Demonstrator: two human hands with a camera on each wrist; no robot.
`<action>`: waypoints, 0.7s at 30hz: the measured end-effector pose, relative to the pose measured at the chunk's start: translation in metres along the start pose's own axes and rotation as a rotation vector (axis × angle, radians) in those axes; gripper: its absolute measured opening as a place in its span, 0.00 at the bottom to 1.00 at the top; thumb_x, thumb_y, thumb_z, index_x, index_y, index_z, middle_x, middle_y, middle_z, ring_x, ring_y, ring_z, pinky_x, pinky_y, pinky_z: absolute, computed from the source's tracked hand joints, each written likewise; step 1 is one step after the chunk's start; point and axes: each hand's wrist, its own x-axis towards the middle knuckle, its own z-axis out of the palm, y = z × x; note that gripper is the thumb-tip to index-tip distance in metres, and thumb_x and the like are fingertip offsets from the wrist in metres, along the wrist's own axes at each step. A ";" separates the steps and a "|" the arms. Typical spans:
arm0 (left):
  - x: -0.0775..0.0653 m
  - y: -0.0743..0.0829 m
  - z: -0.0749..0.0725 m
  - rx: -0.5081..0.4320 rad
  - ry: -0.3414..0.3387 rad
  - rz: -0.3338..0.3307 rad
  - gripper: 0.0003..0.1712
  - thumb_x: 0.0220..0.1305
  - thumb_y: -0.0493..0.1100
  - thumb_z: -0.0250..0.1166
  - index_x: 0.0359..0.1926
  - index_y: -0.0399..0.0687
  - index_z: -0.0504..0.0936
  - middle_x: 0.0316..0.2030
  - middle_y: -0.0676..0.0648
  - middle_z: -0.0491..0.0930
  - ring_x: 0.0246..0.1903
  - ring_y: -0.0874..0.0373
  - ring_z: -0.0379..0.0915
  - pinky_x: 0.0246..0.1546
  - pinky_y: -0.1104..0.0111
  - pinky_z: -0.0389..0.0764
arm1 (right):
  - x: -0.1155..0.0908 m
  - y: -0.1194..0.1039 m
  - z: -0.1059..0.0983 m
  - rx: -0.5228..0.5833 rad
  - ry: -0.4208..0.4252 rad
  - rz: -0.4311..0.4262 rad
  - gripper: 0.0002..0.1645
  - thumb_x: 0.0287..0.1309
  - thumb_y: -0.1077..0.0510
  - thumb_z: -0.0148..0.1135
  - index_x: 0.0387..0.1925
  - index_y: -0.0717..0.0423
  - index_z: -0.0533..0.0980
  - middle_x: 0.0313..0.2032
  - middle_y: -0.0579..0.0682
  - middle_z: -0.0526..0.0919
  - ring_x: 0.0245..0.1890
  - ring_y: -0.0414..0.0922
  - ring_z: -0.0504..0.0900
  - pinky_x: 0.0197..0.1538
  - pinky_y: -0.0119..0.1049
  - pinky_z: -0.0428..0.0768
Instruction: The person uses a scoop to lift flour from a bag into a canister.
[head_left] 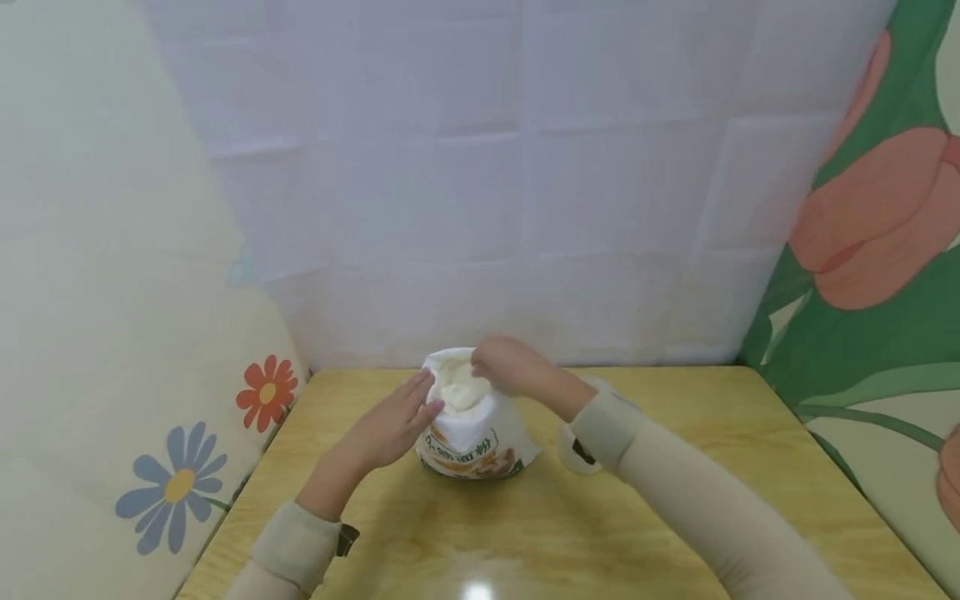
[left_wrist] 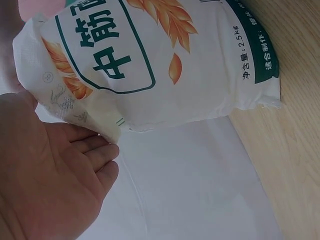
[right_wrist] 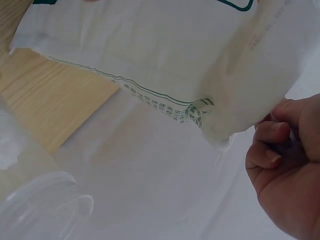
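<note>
A white bag of flour (head_left: 468, 437) with printed wheat ears and characters stands on the wooden table, its mouth open and pale flour (head_left: 461, 394) visible inside. At the left of the mouth, my left hand (head_left: 393, 423) holds the rim, its thumb toward the front; in the left wrist view the fingers (left_wrist: 102, 155) lie against the bag's upper corner. My right hand (head_left: 510, 367) grips the right side of the rim. Its curled fingers (right_wrist: 265, 145) show in the right wrist view, while the exact pinch point is partly hidden by the bag.
Right of the bag stands a clear plastic container (right_wrist: 50, 200), whitish inside, partly covered by my right sleeve in the head view. A white cloth backdrop (head_left: 487, 208) hangs behind the table (head_left: 675, 517). Flowered sheets (head_left: 112, 292) border both sides.
</note>
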 end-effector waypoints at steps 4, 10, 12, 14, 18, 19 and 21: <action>0.000 -0.002 0.001 -0.004 -0.004 0.004 0.41 0.81 0.62 0.38 0.78 0.35 0.52 0.80 0.39 0.46 0.78 0.42 0.42 0.77 0.48 0.49 | -0.005 0.005 0.004 0.058 0.049 0.004 0.15 0.71 0.58 0.59 0.50 0.63 0.82 0.49 0.58 0.86 0.53 0.55 0.83 0.63 0.49 0.78; -0.003 -0.003 -0.003 0.005 -0.010 -0.009 0.41 0.81 0.62 0.37 0.79 0.37 0.50 0.80 0.40 0.44 0.79 0.43 0.41 0.77 0.49 0.48 | -0.009 0.012 0.006 0.103 0.102 0.015 0.16 0.72 0.56 0.59 0.51 0.63 0.82 0.50 0.58 0.86 0.54 0.56 0.83 0.63 0.50 0.78; -0.003 -0.003 -0.004 0.007 -0.011 -0.009 0.41 0.81 0.63 0.37 0.79 0.37 0.50 0.80 0.40 0.44 0.79 0.43 0.41 0.77 0.49 0.48 | -0.012 0.016 0.006 0.124 0.130 0.018 0.16 0.72 0.56 0.59 0.52 0.63 0.82 0.50 0.58 0.86 0.54 0.56 0.83 0.63 0.51 0.78; -0.003 -0.003 -0.004 0.005 -0.011 -0.010 0.41 0.81 0.63 0.37 0.79 0.38 0.49 0.80 0.41 0.44 0.79 0.43 0.41 0.77 0.49 0.48 | -0.016 0.019 0.004 0.159 0.156 0.020 0.16 0.72 0.56 0.59 0.51 0.63 0.82 0.49 0.58 0.87 0.53 0.56 0.83 0.61 0.51 0.79; -0.003 -0.003 -0.005 0.003 -0.012 -0.010 0.41 0.81 0.63 0.37 0.79 0.38 0.50 0.80 0.41 0.44 0.79 0.43 0.41 0.77 0.49 0.48 | -0.024 0.023 0.003 0.243 0.200 0.035 0.15 0.71 0.57 0.59 0.50 0.62 0.83 0.47 0.58 0.87 0.50 0.56 0.84 0.58 0.51 0.81; -0.003 -0.003 -0.005 0.005 -0.012 -0.010 0.41 0.81 0.63 0.37 0.79 0.38 0.50 0.80 0.40 0.44 0.79 0.43 0.41 0.77 0.49 0.48 | -0.025 0.024 0.004 0.259 0.210 0.039 0.15 0.71 0.57 0.59 0.50 0.62 0.83 0.47 0.58 0.87 0.50 0.55 0.84 0.58 0.51 0.81; -0.004 -0.004 -0.005 0.010 -0.013 -0.010 0.41 0.81 0.63 0.37 0.79 0.38 0.50 0.80 0.41 0.44 0.79 0.44 0.41 0.78 0.49 0.48 | -0.028 0.027 0.005 0.293 0.230 0.046 0.15 0.71 0.57 0.59 0.50 0.62 0.83 0.47 0.57 0.87 0.50 0.55 0.84 0.57 0.51 0.82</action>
